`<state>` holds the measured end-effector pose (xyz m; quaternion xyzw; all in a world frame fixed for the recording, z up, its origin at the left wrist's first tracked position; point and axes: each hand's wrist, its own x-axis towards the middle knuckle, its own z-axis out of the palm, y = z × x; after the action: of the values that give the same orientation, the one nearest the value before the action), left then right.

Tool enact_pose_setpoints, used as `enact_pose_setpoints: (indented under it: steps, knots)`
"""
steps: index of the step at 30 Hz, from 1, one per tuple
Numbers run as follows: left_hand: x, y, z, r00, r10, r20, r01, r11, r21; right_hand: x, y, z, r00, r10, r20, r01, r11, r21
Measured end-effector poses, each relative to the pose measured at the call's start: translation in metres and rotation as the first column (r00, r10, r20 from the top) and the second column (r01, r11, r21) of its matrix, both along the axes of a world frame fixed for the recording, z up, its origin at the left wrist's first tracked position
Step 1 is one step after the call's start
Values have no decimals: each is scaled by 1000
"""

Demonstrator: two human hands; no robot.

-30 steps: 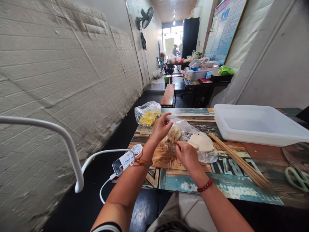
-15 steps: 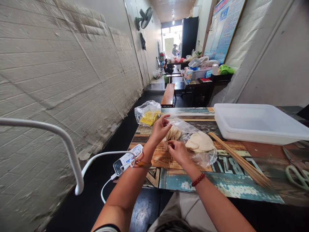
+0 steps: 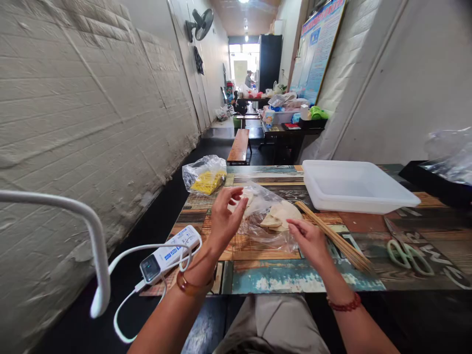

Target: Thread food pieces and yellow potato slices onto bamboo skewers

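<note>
Pale, flat round slices (image 3: pixel 282 214) lie in and on a clear plastic bag (image 3: pixel 254 236) on the wood-patterned table. My left hand (image 3: pixel 230 214) is over the left part of the bag, thumb and fingers curved with a gap between them. It partly covers another pale pile. At the right edge of the slices is my right hand (image 3: pixel 309 243), thumb and forefinger pinched together; whatever is between them is too small to make out. Thin wooden skewers (image 3: pixel 332 236) lie in a bundle just right of the bag.
Behind my left hand is a clear bag with yellow contents (image 3: pixel 208 182). A white plastic tub (image 3: pixel 357 196) stands at the back right, scissors (image 3: pixel 409 255) nearer. A white power bank (image 3: pixel 171 253) with a cable hangs by my left forearm. A bench (image 3: pixel 239 145) stands beyond the table.
My view has turned right, bringing the scissors fully into sight. My hands have moved apart; the right one has gone from the left pile to the right edge of the slices.
</note>
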<state>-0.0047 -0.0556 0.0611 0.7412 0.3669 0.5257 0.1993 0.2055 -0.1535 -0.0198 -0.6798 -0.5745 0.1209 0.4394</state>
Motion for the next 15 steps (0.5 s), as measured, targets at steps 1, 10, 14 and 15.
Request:
enact_pose_setpoints:
  steps: [1, 10, 14, 15]
  knots:
    - [5, -9, 0, 999, -40, 9, 40, 999, -28, 17, -5, -5, 997, -67, 41, 69, 997, -25]
    - [63, -41, -47, 807, -569, -158, 483, 789, -379, 107, -30, -37, 798, -223, 561, 308, 950, -60]
    - [75, -46, -56, 799, -590, -114, 475, 736, -482, 108, -30, -45, 751, -205, 628, 328, 941, -85]
    - [76, -48, -58, 806, -585, -95, 470, 729, -498, 106, -30, -46, 754, -206, 623, 329, 940, -87]
